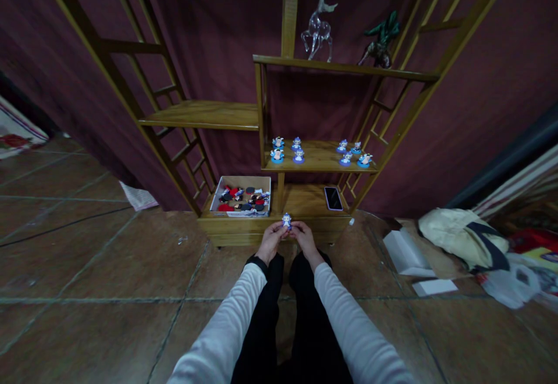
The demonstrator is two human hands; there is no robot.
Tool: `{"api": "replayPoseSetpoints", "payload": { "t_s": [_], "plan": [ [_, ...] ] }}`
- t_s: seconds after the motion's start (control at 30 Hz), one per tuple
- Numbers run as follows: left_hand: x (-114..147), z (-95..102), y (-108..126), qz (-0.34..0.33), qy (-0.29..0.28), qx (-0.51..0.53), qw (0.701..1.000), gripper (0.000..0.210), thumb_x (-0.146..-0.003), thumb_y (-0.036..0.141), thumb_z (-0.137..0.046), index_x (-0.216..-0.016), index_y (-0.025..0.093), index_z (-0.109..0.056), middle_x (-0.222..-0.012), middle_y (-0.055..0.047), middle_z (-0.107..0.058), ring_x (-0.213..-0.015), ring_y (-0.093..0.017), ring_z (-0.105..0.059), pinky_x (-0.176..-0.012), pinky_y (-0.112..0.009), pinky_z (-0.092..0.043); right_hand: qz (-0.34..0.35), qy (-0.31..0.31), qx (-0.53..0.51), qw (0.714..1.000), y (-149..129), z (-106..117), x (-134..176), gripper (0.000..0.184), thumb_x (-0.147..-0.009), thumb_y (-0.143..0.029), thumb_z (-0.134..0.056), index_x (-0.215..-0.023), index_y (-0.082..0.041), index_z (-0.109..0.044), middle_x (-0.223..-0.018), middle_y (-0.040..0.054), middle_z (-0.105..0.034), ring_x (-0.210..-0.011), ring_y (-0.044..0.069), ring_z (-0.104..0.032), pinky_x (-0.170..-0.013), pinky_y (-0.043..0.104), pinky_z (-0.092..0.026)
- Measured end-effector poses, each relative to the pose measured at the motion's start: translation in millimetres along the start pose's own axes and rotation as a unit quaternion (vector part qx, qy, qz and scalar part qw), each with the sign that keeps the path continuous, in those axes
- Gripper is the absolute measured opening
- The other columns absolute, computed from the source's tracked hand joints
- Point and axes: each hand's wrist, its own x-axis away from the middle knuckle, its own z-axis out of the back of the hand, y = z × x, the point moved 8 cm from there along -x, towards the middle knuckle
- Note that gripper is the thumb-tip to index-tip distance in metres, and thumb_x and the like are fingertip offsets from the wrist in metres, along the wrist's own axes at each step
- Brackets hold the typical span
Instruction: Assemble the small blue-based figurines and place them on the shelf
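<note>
From here I can't read fine detail on the figurine (286, 219); beyond my left grip (271, 241), boxed pieces (257, 201) partly hide one another.

Figurine (286, 221) sits between left hand (272, 237) and right hand (304, 236), in front of shelf unit (244, 227). Bottom board (300, 198): box (244, 181) with figures (257, 203) left, phone (333, 198) right. Middle shelf (320, 167) above phone: four figurines (277, 156) left, four (346, 158) right. Top shelf (344, 68): deer (318, 28) left, statuette (382, 38) right.
</note>
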Motion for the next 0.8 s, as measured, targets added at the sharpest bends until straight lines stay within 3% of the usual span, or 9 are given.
{"api": "replayPoseSetpoints", "payload": {
  "t_s": [0.4,0.63,0.8],
  "plan": [
    [-5.5,7.7,-0.4,-0.032,0.031,-0.038,0.998,0.040,-0.051,0.025,-0.080,-0.087,0.013,-0.066,-0.072,-0.004,-0.066,-0.064,-0.011,-0.060,-0.066,-0.025,-0.047,-0.005,-0.019,0.006,1.000,7.8,-0.4,-4.0,0.024,-0.063,-0.036,-0.063,-0.082,-0.020,-0.066,-0.075,0.0008,-0.066,-0.064,0.015,-0.061,-0.062,0.028,-0.051],
    [-7.2,7.4,2.4,-0.076,0.036,-0.102,0.991,0.043,-0.049,0.025,-0.080,-0.087,0.012,-0.066,-0.073,-0.003,-0.066,-0.064,-0.012,-0.058,-0.067,-0.026,-0.045,-0.026,-0.039,0.001,0.999,6.5,-3.5,-1.5,0.036,-0.063,-0.047,-0.065,-0.085,-0.019,-0.068,-0.081,0.0039,-0.069,-0.071,0.018,-0.063,-0.066,0.031,-0.051],
    [-5.1,7.2,10.8,-0.128,0.054,-0.182,0.973,0.036,-0.050,0.021,-0.077,-0.083,0.014,-0.064,-0.074,-0.002,-0.063,-0.069,-0.014,-0.058,-0.070,-0.028,-0.045,-0.025,-0.039,-0.003,0.999,2.1,-5.0,1.6,0.034,-0.061,-0.045,-0.066,-0.083,-0.020,-0.068,-0.081,0.0025,-0.068,-0.072,0.017,-0.061,-0.066,0.029,-0.050]
  ]
}}
